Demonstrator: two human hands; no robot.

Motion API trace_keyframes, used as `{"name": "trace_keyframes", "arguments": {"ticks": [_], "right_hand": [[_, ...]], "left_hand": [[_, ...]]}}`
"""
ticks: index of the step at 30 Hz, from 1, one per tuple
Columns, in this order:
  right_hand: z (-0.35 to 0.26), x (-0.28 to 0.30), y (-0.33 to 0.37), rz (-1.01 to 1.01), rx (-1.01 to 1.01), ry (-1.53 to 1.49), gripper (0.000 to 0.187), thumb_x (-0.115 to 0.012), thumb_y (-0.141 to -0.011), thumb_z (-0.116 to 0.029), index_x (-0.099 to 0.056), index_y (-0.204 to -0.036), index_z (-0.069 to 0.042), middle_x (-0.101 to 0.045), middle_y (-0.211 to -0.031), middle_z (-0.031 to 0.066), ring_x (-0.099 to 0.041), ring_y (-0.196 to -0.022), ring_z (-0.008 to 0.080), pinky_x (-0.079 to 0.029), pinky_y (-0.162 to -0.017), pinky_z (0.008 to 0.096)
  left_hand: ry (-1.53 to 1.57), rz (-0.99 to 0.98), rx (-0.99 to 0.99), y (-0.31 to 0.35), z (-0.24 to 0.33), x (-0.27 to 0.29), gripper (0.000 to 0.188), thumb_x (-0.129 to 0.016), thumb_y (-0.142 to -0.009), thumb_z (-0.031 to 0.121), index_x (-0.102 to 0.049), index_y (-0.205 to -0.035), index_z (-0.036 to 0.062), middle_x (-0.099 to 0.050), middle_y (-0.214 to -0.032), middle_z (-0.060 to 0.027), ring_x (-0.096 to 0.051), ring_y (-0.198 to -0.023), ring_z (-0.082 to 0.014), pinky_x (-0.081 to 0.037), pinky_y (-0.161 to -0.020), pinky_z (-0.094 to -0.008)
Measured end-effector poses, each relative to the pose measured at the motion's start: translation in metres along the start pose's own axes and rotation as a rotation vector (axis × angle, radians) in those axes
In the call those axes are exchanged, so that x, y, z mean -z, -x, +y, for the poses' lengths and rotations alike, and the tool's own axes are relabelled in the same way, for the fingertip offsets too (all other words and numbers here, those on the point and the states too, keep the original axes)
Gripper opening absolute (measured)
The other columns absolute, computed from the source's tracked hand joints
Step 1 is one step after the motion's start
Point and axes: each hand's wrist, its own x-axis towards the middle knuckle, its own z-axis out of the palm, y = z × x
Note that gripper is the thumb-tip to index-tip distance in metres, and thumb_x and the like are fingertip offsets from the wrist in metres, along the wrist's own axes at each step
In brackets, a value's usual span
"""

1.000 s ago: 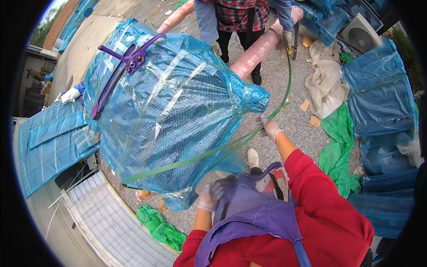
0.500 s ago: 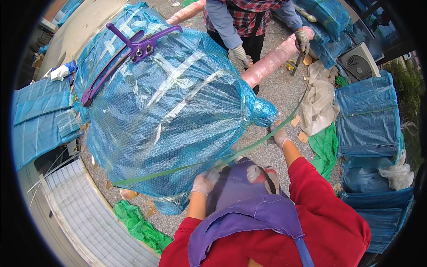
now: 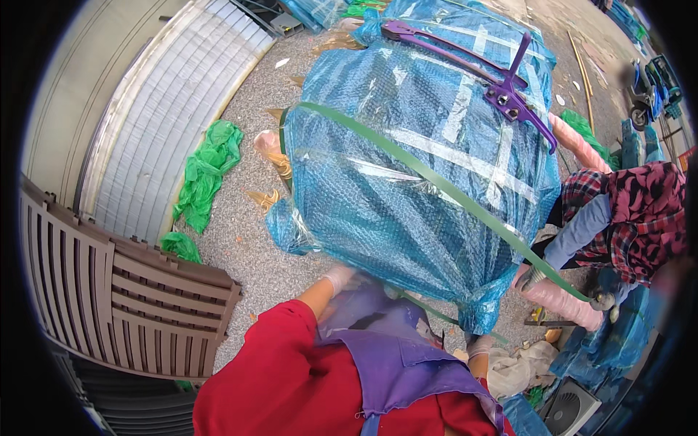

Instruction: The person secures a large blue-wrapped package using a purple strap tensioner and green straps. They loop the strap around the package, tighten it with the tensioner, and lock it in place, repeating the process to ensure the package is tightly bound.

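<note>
A bulky bundle [image 3: 349, 196] in blue bubble wrap, crossed by clear tape, lies before me. A flat green strap [image 3: 436, 187] runs slantwise over it toward a co-worker's gloved hand [image 3: 602, 301] on the right. My left hand [image 3: 339, 277], in a thin pale glove, is low at the bundle's near edge; its fingers are blurred and partly hidden. Just below the gathered wrap end [image 3: 478, 312] is my gloved right hand [image 3: 478, 346], fingers hidden. A loose part of green strap [image 3: 429, 308] passes under the near edge, between my hands. A purple long-handled strapping tool [image 3: 502, 94] rests on the bundle.
At right, the co-worker [image 3: 611, 225] bends beside a pink-wrapped pole [image 3: 563, 304]. Green plastic sheeting [image 3: 207, 174] and white ribbed panels [image 3: 171, 109] lie left, with a brown slatted panel [image 3: 145, 291] nearer. A fan unit [image 3: 571, 410] stands lower right.
My view has swung left, so the bundle now sits further right. The strap lies higher across its top and reaches the co-worker's hand. My right hand is lower, by the gathered wrap end.
</note>
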Motion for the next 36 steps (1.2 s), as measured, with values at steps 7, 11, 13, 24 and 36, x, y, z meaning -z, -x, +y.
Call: {"name": "trace_keyframes", "arguments": {"ticks": [7, 11, 13, 24, 36], "right_hand": [[-0.045, -0.041, 0.007, 0.196, -0.018, -0.072, 0.042, -0.055, -0.092, -0.042, -0.057, -0.120, -0.011, -0.065, -0.113, 0.0070, -0.063, -0.095, 0.0252, -0.055, -0.081, 0.0389], [-0.044, -0.056, 0.019, 0.354, 0.119, -0.173, 0.048, -0.054, -0.092, -0.047, -0.053, -0.122, -0.010, -0.063, -0.113, 0.0086, -0.062, -0.095, 0.0263, -0.056, -0.080, 0.0398], [-0.029, -0.062, 0.031, 0.428, 0.177, -0.229, 0.052, -0.053, -0.091, -0.050, -0.051, -0.123, -0.010, -0.062, -0.114, 0.0094, -0.062, -0.095, 0.0269, -0.056, -0.079, 0.0402], [0.156, -0.328, 0.112, 0.151, -0.254, -0.299, 0.045, -0.046, -0.098, -0.046, -0.053, -0.110, -0.003, -0.059, -0.115, 0.0175, -0.060, -0.101, 0.0347, -0.055, -0.085, 0.0505], [0.193, -0.480, 0.187, -0.171, -0.370, -0.395, 0.060, -0.046, -0.092, -0.050, -0.046, -0.138, -0.010, -0.044, -0.147, 0.0119, -0.038, -0.135, 0.0352, -0.036, -0.107, 0.0563]], "left_hand": [[0.080, 0.117, -0.101, 0.054, -0.037, 0.107, 0.035, -0.053, -0.095, 0.024, -0.053, -0.125, 0.0072, -0.063, -0.115, -0.0165, -0.067, -0.093, -0.0311, -0.056, -0.077, -0.0438], [0.305, 0.321, -0.070, 0.033, -0.041, 0.193, 0.036, -0.052, -0.096, 0.024, -0.050, -0.128, 0.0073, -0.062, -0.115, -0.0179, -0.065, -0.096, -0.0354, -0.055, -0.081, -0.0502], [0.406, 0.361, -0.084, 0.024, -0.032, 0.234, 0.037, -0.051, -0.096, 0.024, -0.049, -0.129, 0.0072, -0.062, -0.116, -0.0183, -0.064, -0.099, -0.0365, -0.053, -0.084, -0.0526], [-0.040, 0.529, -0.410, -0.082, 0.117, 0.439, 0.031, -0.056, -0.094, 0.028, -0.059, -0.120, 0.0118, -0.068, -0.094, -0.0152, -0.068, -0.082, -0.0292, -0.054, -0.072, -0.0412], [-0.250, 0.814, -0.407, -0.077, 0.293, 0.449, 0.060, -0.061, -0.087, 0.050, -0.056, -0.127, 0.0061, -0.066, -0.112, -0.0227, -0.064, -0.103, -0.0346, -0.047, -0.090, -0.0404]]}}
